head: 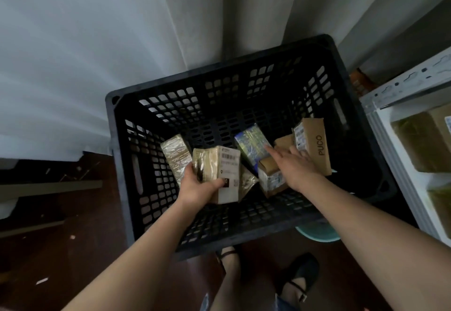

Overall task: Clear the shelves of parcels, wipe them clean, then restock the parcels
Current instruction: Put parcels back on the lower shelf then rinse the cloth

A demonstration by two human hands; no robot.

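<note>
A black slatted plastic crate (pixel 246 235) stands on the floor in front of me with several parcels inside. My left hand (pixel 195 186) grips a tape-wrapped box with a white barcode label (pixel 219 164), held above the crate floor. My right hand (pixel 296 164) reaches in with straight fingers, its index fingertip on a blue-and-yellow parcel (pixel 251 145). Below that hand lies a small brown box with a label (pixel 271 178). A cardboard box marked PUCO (pixel 317 144) leans at the crate's right side. A shiny taped parcel (pixel 175 155) lies at the left.
A white metal shelf (pixel 395 139) stands at the right with taped brown parcels (pixel 422 142) on it. Grey curtains hang behind the crate. A teal basin (pixel 319 232) peeks out under the crate's near right corner. My feet stand on dark red floor below.
</note>
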